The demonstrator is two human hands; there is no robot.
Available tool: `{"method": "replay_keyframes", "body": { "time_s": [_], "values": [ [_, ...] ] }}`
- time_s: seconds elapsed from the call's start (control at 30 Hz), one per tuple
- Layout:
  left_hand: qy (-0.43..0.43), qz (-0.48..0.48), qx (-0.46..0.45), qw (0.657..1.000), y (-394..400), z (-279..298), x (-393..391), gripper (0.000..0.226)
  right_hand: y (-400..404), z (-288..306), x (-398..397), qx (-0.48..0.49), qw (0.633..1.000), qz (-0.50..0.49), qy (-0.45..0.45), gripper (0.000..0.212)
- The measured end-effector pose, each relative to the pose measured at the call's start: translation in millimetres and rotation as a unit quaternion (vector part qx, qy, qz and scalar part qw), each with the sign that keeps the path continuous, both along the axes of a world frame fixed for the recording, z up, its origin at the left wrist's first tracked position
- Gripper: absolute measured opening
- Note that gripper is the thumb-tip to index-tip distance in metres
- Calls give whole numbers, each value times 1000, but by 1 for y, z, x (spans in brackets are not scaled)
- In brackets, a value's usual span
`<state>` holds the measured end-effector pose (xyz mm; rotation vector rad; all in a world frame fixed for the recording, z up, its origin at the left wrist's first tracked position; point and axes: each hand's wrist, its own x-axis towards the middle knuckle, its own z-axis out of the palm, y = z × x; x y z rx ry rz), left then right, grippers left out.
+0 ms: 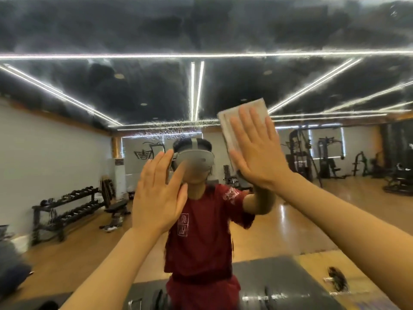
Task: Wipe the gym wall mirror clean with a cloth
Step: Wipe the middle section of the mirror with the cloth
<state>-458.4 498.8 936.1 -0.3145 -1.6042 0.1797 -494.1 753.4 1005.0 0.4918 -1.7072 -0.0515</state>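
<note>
Against the wall mirror (67,153), upper glass hazy with streaked smears, right hand (257,151) spread flat, pressing a pale folded rectangular cloth (228,128), its lower part hidden, left hand (158,195) open-fingered below-left of the cloth, contact unclear.
</note>
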Motion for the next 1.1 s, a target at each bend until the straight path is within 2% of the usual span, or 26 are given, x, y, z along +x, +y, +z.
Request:
{"method": "replay_keyframes", "body": {
  "time_s": [0.07,0.13,0.2,0.27,0.37,0.47,0.53,0.67,0.73,0.8,0.9,1.03,1.1],
  "values": [
    [-2,-2,-1,1000,-1,0,0,51,0,-57,5,97,995,-5,2,69],
    [-3,-2,-1,1000,-2,1,0,50,4,-97,8,154,988,-11,-2,68],
    [-3,-4,-2,1000,-2,1,0,50,11,-92,5,171,985,-16,-10,69],
    [-8,-3,-1,1000,-2,2,1,50,10,-46,2,120,992,-23,-12,71],
    [-9,4,-1,1000,-1,2,2,50,3,45,3,-57,998,-8,-35,73],
    [-8,0,-3,1000,-1,2,2,51,-8,65,2,-97,995,-1,-19,72],
    [-10,-1,-2,1000,-1,2,2,51,-17,30,2,-55,998,7,-2,69],
    [-17,2,3,1000,0,2,4,51,-17,-69,7,119,993,-2,2,68],
    [-21,0,4,1000,0,2,4,52,-5,-69,4,145,989,-13,9,69],
    [-21,-1,2,1000,0,2,4,51,8,-34,-1,62,998,-29,12,69],
    [-17,3,0,1000,0,2,5,51,36,25,-4,-138,989,-29,-32,71],
    [-17,3,0,1000,1,2,4,52,34,23,-11,-253,967,-13,-18,68],
    [-14,-1,0,1000,2,1,3,51,0,5,-6,-253,967,-5,-9,67]
  ]
}}
